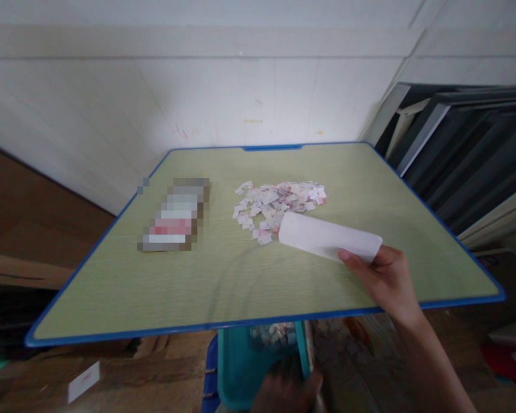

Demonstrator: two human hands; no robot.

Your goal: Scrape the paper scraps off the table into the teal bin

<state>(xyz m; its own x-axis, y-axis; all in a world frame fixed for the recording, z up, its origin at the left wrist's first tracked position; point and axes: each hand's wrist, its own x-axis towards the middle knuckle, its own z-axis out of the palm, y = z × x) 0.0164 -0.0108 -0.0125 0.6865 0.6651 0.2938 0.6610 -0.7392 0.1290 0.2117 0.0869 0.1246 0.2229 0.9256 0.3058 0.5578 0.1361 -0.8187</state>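
Observation:
My right hand (384, 275) grips one end of a white oblong piece (327, 238), flat-looking with rounded edges, its thumb on the near side. The far end of that piece meets the lower right of a pile of small paper scraps (279, 201), mostly white with some pinkish bits, lying on the table. Below the front edge, my left hand (286, 393) is dark and smeared, over the near part of a teal bin (241, 367). Whether its fingers grip the bin cannot be made out. More scraps (275, 332) lie in the bin, partly hidden under the tabletop.
A pixelated oblong object (174, 215) lies left on the green, blue-edged table (155, 298). A white wall (241, 97) stands behind. Dark panels (464, 132) lean at the right. On the wooden floor lie a paper card (83, 381) and, at right, a red object (509, 361).

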